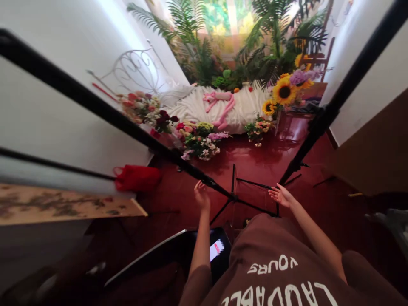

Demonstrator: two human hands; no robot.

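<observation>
My left hand (202, 196) is raised beside the lower part of a black pole (153, 142) that slants across the left side. Its fingers are partly spread and hold nothing that shows. To the right, my right hand (281, 196) has its fingers apart, near the lower end of a second black pole (321, 123). Whether either hand touches its pole, I cannot tell. Black tripod legs (234, 197) spread over the red floor between the hands.
A pink plush toy (223, 102) lies on white draped cloth (191, 106), with flowers (200, 140), sunflowers (283, 90) and palm fronds around it. A red bag (137, 178) stands at left. Below my left hand is a dark surface with a lit screen (216, 250).
</observation>
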